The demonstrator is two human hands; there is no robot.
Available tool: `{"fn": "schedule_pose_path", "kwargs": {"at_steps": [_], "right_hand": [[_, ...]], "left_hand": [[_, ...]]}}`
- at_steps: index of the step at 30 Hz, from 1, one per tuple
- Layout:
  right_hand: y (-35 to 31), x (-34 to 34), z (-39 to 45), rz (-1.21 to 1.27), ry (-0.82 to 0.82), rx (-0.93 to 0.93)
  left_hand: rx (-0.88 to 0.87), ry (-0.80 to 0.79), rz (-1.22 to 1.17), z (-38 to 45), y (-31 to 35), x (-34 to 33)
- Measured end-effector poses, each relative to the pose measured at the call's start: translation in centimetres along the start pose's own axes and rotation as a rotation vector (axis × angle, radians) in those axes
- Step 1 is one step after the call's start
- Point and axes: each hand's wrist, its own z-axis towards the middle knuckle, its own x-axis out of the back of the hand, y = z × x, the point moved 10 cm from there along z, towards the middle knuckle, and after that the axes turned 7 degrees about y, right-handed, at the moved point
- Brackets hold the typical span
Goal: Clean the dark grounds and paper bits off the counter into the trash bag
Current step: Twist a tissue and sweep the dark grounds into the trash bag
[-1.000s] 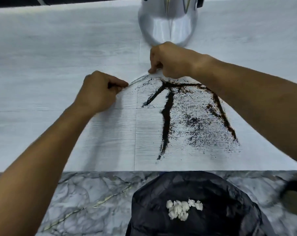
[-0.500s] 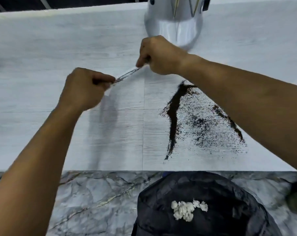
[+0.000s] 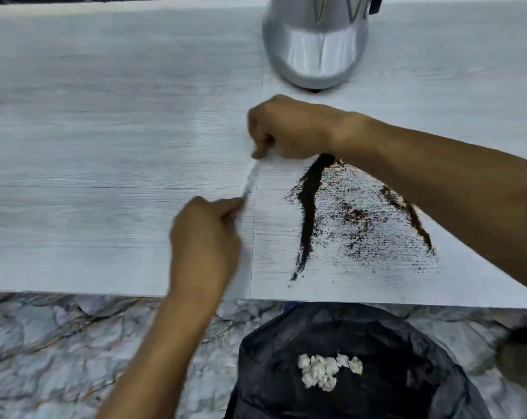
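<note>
Paper bits (image 3: 328, 371) already lie in the bag (image 3: 377, 343) at six o'clock. Grounds (image 3: 309, 204) still streak the counter (image 3: 105, 146). Our left hand (image 3: 204, 237) and right hand (image 3: 283, 128) each pinch the strip (image 3: 251, 176).

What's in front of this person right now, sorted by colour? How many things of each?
Black or dark: 2, the trash bag and the dark grounds spread on the counter.
White: 2, the clump of paper bits in the bag and the thin strip held by both hands.
Silver: 1, the metal appliance.
Total: 5.
</note>
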Motion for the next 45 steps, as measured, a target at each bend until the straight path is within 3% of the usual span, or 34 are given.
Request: {"fn": "schedule_pose_path", "kwargs": {"at_steps": [5, 8, 11, 16, 20, 24, 29, 32, 38, 45], "right_hand": [[3.6, 2.4, -5.8, 0.065, 0.011, -0.122], [3.4, 3.5, -3.9, 0.137, 0.136, -0.145], [-0.1, 2.8, 1.4, 0.113, 0.197, -0.048], [-7.6, -1.1, 10.0, 0.152, 0.152, 0.017], [-11.0, -4.1, 12.2, 0.118, 0.048, 0.084], [-10.1, -4.6, 9.5, 0.062, -0.034, 0.177], [-4.1, -2.0, 0.8, 0.024, -0.084, 0.139], [-0.4, 0.2, -3.1, 0.004, -0.065, 0.06], [7.8, 7.8, -6.8, 0.067, 0.395, -0.244], [14.8, 7.1, -7.7, 0.063, 0.488, -0.594]], "left_hand": [[-0.066, -0.103, -0.056, -1.7, 4.9, -3.4], [-0.095, -0.017, -0.031, 1.1, 3.3, 0.4], [-0.119, 0.079, 0.152, 4.3, -1.0, 5.2], [0.156, 0.099, 0.208, 5.6, -11.0, 9.4], [0.247, 0.099, 0.195, 2.7, -13.1, 8.7], [0.214, 0.103, 0.106, -0.3, -10.2, 6.4], [0.088, 0.006, -0.009, -3.7, -1.6, 0.0], [0.061, -0.097, -0.072, -3.4, 1.9, -3.1], [-0.182, 0.033, -0.11, 7.8, 5.1, -1.2], [-0.384, -0.065, -0.064, 17.9, 8.9, -8.3]]}}
